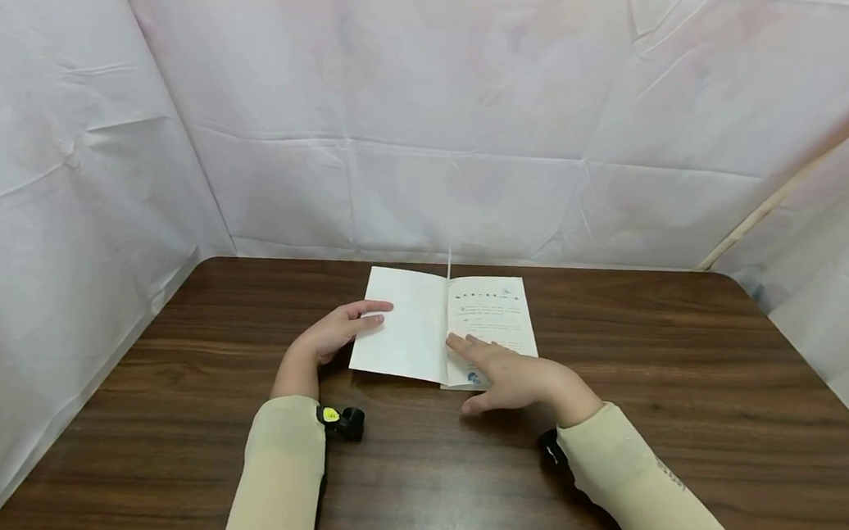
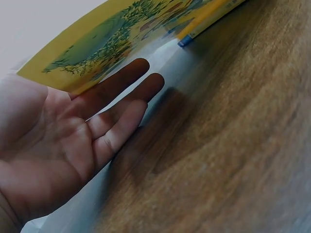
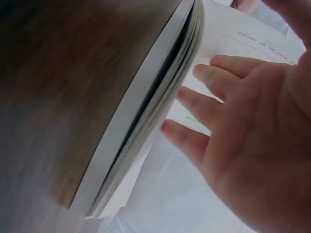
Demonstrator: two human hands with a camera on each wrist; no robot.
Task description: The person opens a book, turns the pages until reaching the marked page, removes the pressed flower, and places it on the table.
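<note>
Head view first: thin open white-paged book (image 1: 440, 330) lies on the dark brown wooden table (image 1: 698, 377), toward its far edge. Left hand (image 1: 333, 333) holds the book's raised left cover, thumb on top and fingers beneath. Right hand (image 1: 510, 378) rests flat on the printed right page, fingers straight.

Left wrist view: straight fingers (image 2: 121, 104) sit under the cover's yellow illustrated outside (image 2: 112, 39), which tilts up off the table (image 2: 233, 145).

Right wrist view: straight fingertips (image 3: 194, 104) press the page just beside the stacked page edges (image 3: 146, 107).
</note>
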